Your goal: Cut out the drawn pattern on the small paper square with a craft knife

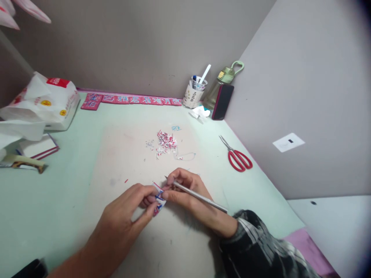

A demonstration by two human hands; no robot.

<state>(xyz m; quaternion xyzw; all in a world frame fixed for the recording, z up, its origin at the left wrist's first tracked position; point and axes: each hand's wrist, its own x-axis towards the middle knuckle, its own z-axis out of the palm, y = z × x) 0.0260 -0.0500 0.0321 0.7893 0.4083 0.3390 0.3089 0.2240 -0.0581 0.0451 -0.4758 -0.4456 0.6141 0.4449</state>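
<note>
A small white, blue and red paper piece [159,199] is held between my two hands above the pale mat. My left hand [130,208] pinches its left side with thumb and fingers. The thumb and fingertips of my right hand [191,193] touch its right edge. Across that right hand lies a slim silver craft knife [199,195], its pointed tip beyond the fingers, toward the upper left. Just beyond both hands, a pile of red and white paper scraps [166,141] rests on the mat [116,143].
Red-handled scissors [239,159] lie at the right. Against the back wall stand a pen cup [194,92], a green bottle [217,87] and a phone [223,102]. Red character tiles [136,100] line the back edge. A tissue pack [49,102] and a notebook [39,147] are left.
</note>
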